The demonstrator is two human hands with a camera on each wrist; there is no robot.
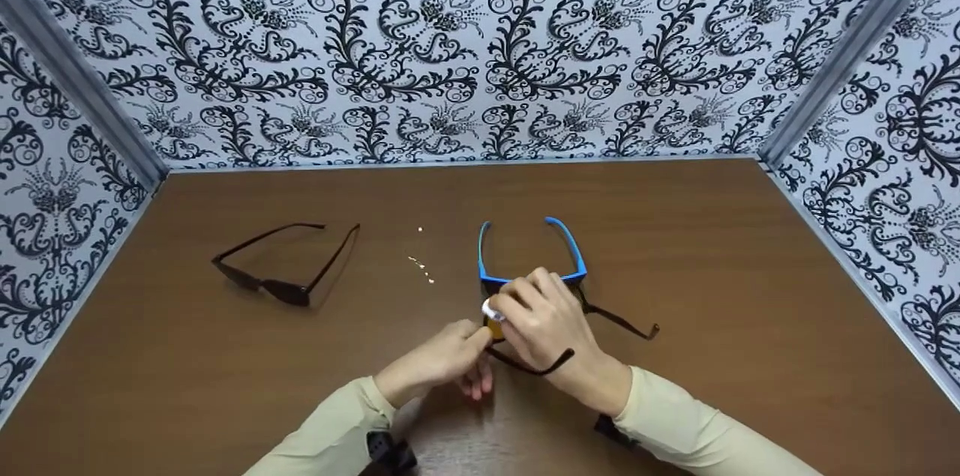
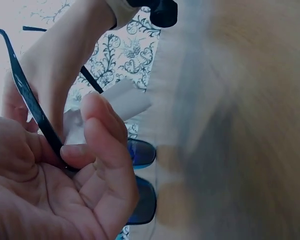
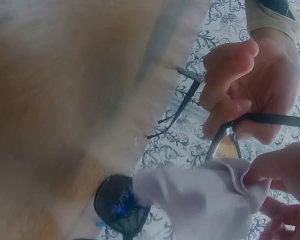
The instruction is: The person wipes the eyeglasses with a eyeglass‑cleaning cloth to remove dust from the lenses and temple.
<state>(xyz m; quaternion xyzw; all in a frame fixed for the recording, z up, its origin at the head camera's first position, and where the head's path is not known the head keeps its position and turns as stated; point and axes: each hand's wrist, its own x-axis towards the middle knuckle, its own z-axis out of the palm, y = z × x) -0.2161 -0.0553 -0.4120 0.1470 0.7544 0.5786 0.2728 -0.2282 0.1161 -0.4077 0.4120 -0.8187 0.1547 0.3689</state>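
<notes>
Black-framed glasses with amber lenses (image 1: 495,329) are held over the front middle of the table, both temples unfolded. My left hand (image 1: 446,352) pinches them at the corner where the lens meets a temple, thumb and index finger together. In my right hand (image 1: 544,315) is a white cloth (image 3: 205,195), gripped against the amber lens; it covers part of that lens in the right wrist view. Just beyond the hands lie sunglasses with blue temples (image 1: 571,245) and dark lenses, partly hidden behind the right hand.
Black sunglasses (image 1: 286,291) lie unfolded on the left of the brown table (image 1: 712,251). Several small white bits (image 1: 422,267) are scattered between them and the blue pair. Patterned panels (image 1: 450,49) wall the table at the back and sides.
</notes>
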